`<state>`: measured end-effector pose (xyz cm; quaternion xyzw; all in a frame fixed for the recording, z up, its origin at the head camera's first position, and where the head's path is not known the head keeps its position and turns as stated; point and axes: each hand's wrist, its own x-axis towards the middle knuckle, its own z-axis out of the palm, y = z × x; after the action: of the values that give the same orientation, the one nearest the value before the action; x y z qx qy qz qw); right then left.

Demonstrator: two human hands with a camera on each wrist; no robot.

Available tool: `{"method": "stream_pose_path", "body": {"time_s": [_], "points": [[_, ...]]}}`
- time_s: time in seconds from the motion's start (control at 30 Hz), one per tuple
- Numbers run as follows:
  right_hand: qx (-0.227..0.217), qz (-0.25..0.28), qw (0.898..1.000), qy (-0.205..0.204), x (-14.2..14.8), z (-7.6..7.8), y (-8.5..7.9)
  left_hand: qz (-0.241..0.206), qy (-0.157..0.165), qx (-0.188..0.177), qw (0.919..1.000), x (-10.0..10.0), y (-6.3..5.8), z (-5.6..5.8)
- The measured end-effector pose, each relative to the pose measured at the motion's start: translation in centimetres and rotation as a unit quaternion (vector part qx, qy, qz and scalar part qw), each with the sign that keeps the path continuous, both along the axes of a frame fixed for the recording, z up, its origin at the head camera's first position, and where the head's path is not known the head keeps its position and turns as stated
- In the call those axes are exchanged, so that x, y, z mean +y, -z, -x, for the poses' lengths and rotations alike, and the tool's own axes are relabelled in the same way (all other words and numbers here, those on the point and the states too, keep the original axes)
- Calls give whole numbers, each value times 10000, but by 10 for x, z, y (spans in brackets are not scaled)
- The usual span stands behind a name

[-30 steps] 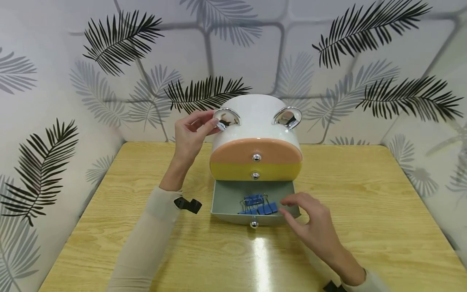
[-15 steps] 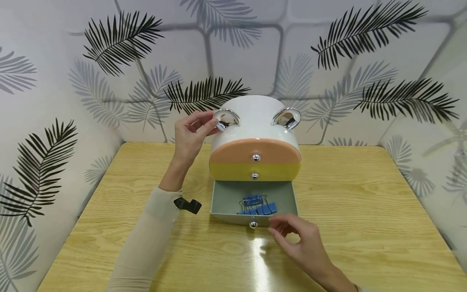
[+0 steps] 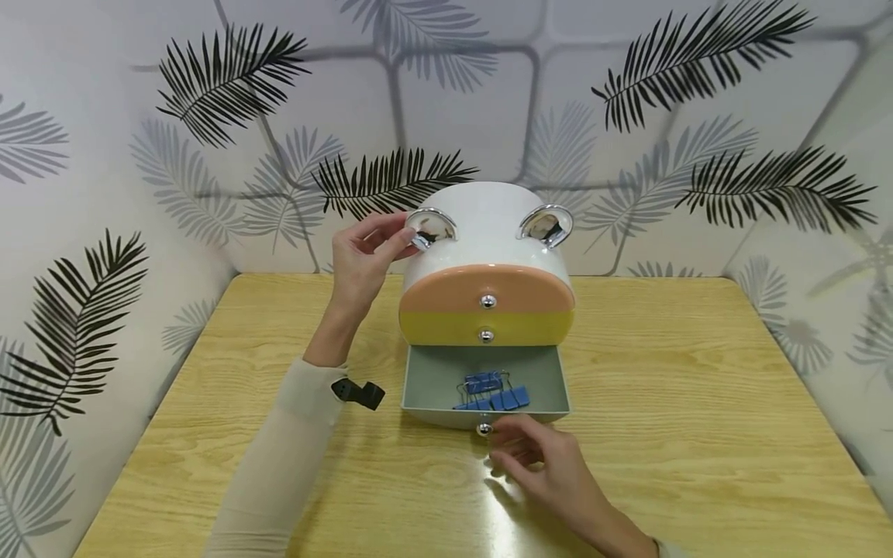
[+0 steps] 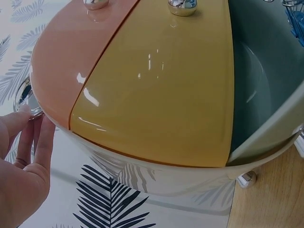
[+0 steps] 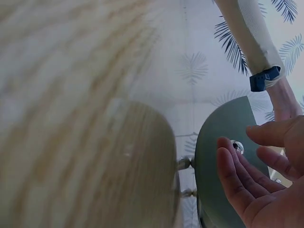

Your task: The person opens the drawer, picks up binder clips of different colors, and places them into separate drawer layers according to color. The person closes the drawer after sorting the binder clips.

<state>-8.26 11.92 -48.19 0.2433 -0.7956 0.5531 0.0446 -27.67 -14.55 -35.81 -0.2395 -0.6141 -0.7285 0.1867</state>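
Note:
A small rounded drawer box has a white body, an orange top drawer, a yellow middle drawer and a grey-green bottom drawer pulled out. Several blue binder clips lie in the bottom drawer. My left hand pinches the chrome ear-shaped ring on the box's left side; the left wrist view shows thumb and fingers at its edge. My right hand is at the bottom drawer's round knob, fingers loosely bent around it with a gap showing in the right wrist view.
The box stands on a wooden table near a wall with a leaf pattern. A second chrome ring sits on the box's right side. Short chrome feet support the box.
My right hand has moved left and toward the front, from beside the drawer's right side to its knob. My left hand stays on the ring, and the bottom drawer has not moved.

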Motion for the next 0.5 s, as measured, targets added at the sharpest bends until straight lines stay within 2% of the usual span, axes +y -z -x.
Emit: {"method": "stream_pose_path", "body": {"time_s": [0.13,0.33,0.5], "points": [[-157,-130,9998,-45,-4,3,1,-10,2,-20,10000,0,1,0],[-21,-437,9990,131,-8,7,2,-23,-5,-60,10000,0,1,-1],[-109,-370,9989,281,-10,11,2,-52,15,13,10000,0,0,-1]]}}
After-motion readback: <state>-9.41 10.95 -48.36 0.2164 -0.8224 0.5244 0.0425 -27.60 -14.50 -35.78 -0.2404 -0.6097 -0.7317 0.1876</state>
